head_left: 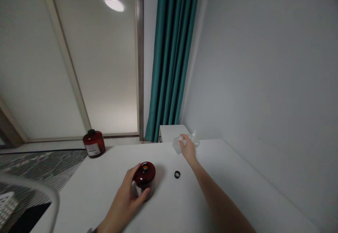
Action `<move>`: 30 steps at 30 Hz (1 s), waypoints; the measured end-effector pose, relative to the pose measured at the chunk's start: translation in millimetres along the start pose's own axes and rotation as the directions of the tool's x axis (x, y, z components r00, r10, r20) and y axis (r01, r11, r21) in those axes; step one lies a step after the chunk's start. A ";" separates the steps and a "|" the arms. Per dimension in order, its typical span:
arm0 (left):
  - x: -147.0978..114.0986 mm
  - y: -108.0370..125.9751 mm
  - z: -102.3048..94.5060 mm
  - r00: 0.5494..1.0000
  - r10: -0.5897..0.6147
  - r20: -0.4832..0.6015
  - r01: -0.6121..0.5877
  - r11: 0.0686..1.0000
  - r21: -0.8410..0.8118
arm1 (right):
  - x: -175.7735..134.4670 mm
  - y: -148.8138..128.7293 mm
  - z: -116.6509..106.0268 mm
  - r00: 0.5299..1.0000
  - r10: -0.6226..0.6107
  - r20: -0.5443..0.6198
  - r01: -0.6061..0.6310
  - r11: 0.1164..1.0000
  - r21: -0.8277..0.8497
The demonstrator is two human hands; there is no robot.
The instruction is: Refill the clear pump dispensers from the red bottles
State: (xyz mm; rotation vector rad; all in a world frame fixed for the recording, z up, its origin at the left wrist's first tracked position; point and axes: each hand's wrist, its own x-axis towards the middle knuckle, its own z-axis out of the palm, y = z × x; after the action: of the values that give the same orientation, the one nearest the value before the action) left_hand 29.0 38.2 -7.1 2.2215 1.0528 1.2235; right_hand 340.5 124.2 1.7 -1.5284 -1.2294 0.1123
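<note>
My left hand point(129, 194) is wrapped round a dark red, see-through bottle point(145, 176), which stands upright on the white table point(105, 190). Its top opening shows, with no cap on it. Farther forward and to the right, my right hand point(188, 147) has its thumb and fingers closed on a crumpled clear plastic bag point(177, 145) near the far edge. Between the two hands lies a small black ring point(177, 174). At the far left corner stands a second red bottle point(94, 144) with a black cap and a white label.
A plain wall point(264, 85) runs along the table's right side. Beyond the far edge are a low white cabinet point(171, 131), a green curtain point(173, 56) and frosted sliding doors point(105, 67). At lower left, a curved white bar point(50, 190) rises near a white basket point(7, 204).
</note>
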 end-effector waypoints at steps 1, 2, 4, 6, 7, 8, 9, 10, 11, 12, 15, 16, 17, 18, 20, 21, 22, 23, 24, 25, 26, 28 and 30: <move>1.3 -0.7 -1.5 1.000 -0.020 -0.007 0.020 1.000 -0.002 | -3.5 -5.9 -2.0 1.000 -0.009 0.009 0.009 1.000 0.018; 2.6 -1.6 -3.1 0.999 -0.039 -0.015 0.039 0.999 -0.005 | -7.2 -12.1 -4.3 1.000 -0.017 0.020 0.016 0.999 0.036; 5.1 -4.1 -6.0 0.997 -0.076 -0.034 0.076 0.997 -0.008 | -15.4 -25.3 -9.3 0.998 -0.026 0.055 0.022 0.997 0.078; 7.7 -7.6 -9.0 0.992 -0.112 -0.059 0.112 0.994 -0.012 | -26.0 -39.2 -13.8 0.994 -0.033 0.106 0.019 0.991 0.130; 9.1 -9.6 -10.6 0.989 -0.133 -0.070 0.132 0.991 -0.016 | -32.7 -46.1 -15.4 0.990 -0.039 0.134 0.017 0.987 0.160; 10.3 -11.7 -12.4 0.985 -0.154 -0.079 0.152 0.988 -0.022 | -40.1 -52.8 -16.4 0.986 -0.046 0.157 0.015 0.982 0.190; 11.5 -13.6 -14.4 0.982 -0.173 -0.082 0.171 0.985 -0.030 | -48.4 -58.9 -16.7 0.983 -0.054 0.175 0.015 0.976 0.218; 12.6 -15.3 -16.6 0.979 -0.186 -0.079 0.184 0.982 -0.039 | -57.2 -64.5 -16.4 0.981 -0.060 0.185 0.013 0.970 0.243; 13.4 -16.5 -18.9 0.979 -0.192 -0.070 0.189 0.981 -0.048 | -66.3 -69.2 -15.4 0.979 -0.062 0.195 0.008 0.963 0.268; 14.0 -17.3 -21.1 0.980 -0.192 -0.059 0.189 0.981 -0.055 | -75.5 -73.0 -14.0 0.976 -0.059 0.211 -0.007 0.954 0.300; 14.4 -16.6 -26.9 0.985 -0.168 -0.047 0.166 0.985 -0.055 | -100.6 -79.4 -8.5 0.948 -0.026 0.318 -0.117 0.899 0.421; 14.1 -15.8 -28.1 0.986 -0.162 -0.049 0.159 0.986 -0.048 | -107.5 -80.1 -6.8 0.937 -0.029 0.347 -0.131 0.895 0.427; 13.8 -15.1 -28.9 0.985 -0.160 -0.058 0.158 0.987 -0.041 | -113.6 -80.3 -5.3 0.931 -0.034 0.364 -0.133 0.896 0.424; 13.6 -14.7 -29.2 0.985 -0.159 -0.066 0.157 0.987 -0.034 | -118.7 -80.1 -4.0 0.928 -0.040 0.370 -0.125 0.902 0.413; 13.3 -15.4 -29.1 0.986 -0.155 -0.064 0.155 0.988 -0.016 | -126.5 -79.3 -2.5 0.928 -0.062 0.366 -0.085 0.925 0.372; 13.4 -16.7 -28.7 0.987 -0.153 -0.057 0.153 0.988 -0.005 | -129.0 -78.9 -2.3 0.929 -0.077 0.363 -0.057 0.938 0.343; 13.6 -18.2 -28.5 0.987 -0.151 -0.049 0.151 0.988 0.007 | -130.7 -78.7 -2.5 0.927 -0.094 0.364 -0.025 0.950 0.310; 13.7 -19.9 -28.4 0.988 -0.149 -0.046 0.150 0.988 0.021 | -131.5 -78.6 -3.1 0.924 -0.112 0.366 0.006 0.960 0.279; 13.7 -21.3 -28.6 0.988 -0.144 -0.053 0.146 0.989 0.037 | -131.5 -78.8 -4.2 0.920 -0.130 0.369 0.036 0.967 0.252; 13.5 -21.9 -29.2 0.988 -0.132 -0.075 0.137 0.989 0.056 | -131.0 -79.1 -5.7 0.914 -0.151 0.376 0.064 0.970 0.234; 12.8 -21.6 -30.2 0.988 -0.109 -0.106 0.118 0.990 0.081 | -130.0 -79.5 -7.5 0.905 -0.172 0.388 0.090 0.971 0.222; 9.9 -17.0 -32.6 0.983 -0.016 -0.180 0.042 0.989 0.141 | -128.0 -79.4 -11.1 0.876 -0.205 0.437 0.124 0.971 0.207; 5.2 -7.8 -33.8 0.967 0.120 -0.223 -0.076 0.977 0.199 | -127.5 -77.5 -13.5 0.838 -0.182 0.514 0.099 0.978 0.184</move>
State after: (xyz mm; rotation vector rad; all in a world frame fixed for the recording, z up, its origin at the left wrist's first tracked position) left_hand -1.0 46.6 9.0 2.3378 1.2042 1.5159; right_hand 243.2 10.3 0.5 -1.3053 -1.7243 0.5504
